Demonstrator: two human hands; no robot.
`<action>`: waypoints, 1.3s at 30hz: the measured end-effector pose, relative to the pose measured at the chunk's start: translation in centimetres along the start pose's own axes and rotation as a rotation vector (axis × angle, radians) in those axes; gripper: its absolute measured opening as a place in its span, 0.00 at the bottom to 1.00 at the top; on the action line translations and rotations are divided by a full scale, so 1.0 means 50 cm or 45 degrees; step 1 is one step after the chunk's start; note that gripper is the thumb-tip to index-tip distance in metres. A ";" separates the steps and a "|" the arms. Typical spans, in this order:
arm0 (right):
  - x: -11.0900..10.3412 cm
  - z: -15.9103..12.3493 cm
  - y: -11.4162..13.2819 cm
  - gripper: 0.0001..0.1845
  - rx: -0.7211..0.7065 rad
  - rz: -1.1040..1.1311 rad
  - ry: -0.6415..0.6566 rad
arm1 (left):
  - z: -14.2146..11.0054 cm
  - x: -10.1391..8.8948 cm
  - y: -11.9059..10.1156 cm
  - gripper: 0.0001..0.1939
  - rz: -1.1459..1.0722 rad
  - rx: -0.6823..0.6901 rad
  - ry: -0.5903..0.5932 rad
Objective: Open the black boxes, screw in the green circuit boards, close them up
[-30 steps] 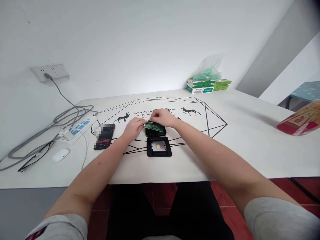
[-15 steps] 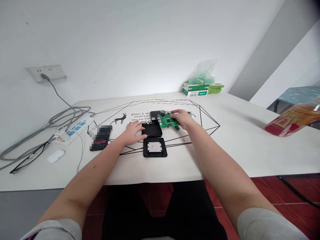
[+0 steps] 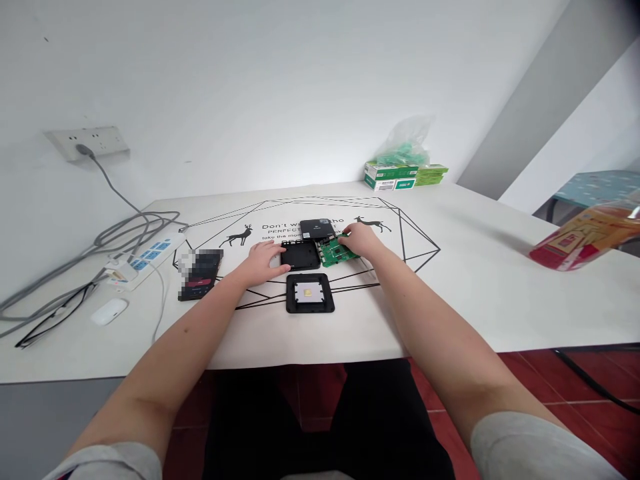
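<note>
My right hand point(image 3: 359, 239) grips the upper right edge of a green circuit board point(image 3: 336, 253), which lies low, just right of an open black plastic case point(image 3: 300, 256). My left hand point(image 3: 261, 263) is at the left side of that case, fingers at its far left corner and thumb at its near left corner. A black case cover point(image 3: 327, 304) lies inner side up nearer to me, with a white plate point(image 3: 301, 294) bearing a gold-coloured square. Behind the board is a flat black box point(image 3: 314, 229) with a small label.
A phone point(image 3: 201, 280), a white mouse point(image 3: 110, 311), glasses point(image 3: 55, 319) and a power strip point(image 3: 159, 257) with coiled grey cable are on the left. Green boxes point(image 3: 390, 175) under a plastic bag point(image 3: 407, 143) stand at the back. A red-orange container point(image 3: 573, 240) is at right.
The circuit board has come down and tilted, with my right hand on it, showing more of the black box behind. My left hand and the case have shifted slightly left.
</note>
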State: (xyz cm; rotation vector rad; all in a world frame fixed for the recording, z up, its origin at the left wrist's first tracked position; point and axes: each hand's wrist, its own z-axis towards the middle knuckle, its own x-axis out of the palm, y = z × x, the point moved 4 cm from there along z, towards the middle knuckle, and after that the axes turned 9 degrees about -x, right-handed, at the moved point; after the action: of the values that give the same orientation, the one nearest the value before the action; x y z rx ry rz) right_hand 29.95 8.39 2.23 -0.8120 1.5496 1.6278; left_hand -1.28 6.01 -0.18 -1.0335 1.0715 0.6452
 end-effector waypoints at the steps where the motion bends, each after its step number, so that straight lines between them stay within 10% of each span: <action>1: -0.001 0.000 0.002 0.19 -0.012 -0.055 0.011 | -0.001 0.000 -0.001 0.36 -0.001 -0.015 0.004; 14: -0.005 -0.004 -0.016 0.24 0.056 -0.350 0.085 | -0.024 -0.134 -0.144 0.20 0.005 0.321 -0.117; 19: -0.015 0.008 -0.053 0.23 0.098 -0.330 0.037 | -0.038 -0.087 -0.145 0.25 0.111 0.349 0.243; 24: -0.035 0.005 -0.039 0.28 0.079 -0.191 -0.117 | -0.088 -0.023 -0.125 0.33 0.064 0.329 0.280; 31: -0.012 -0.076 0.110 0.28 -0.500 0.668 -0.463 | -0.091 0.006 -0.121 0.23 -0.100 0.294 0.197; 39: 0.043 -0.158 0.202 0.26 -0.972 0.778 -0.418 | -0.078 0.015 -0.106 0.27 -0.119 0.325 0.116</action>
State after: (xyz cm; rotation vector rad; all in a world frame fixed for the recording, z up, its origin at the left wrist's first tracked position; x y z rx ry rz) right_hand 19.95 0.67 5.23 -0.3915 0.9623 2.7225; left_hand 1.91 0.24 0.60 -0.8910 1.1449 0.3767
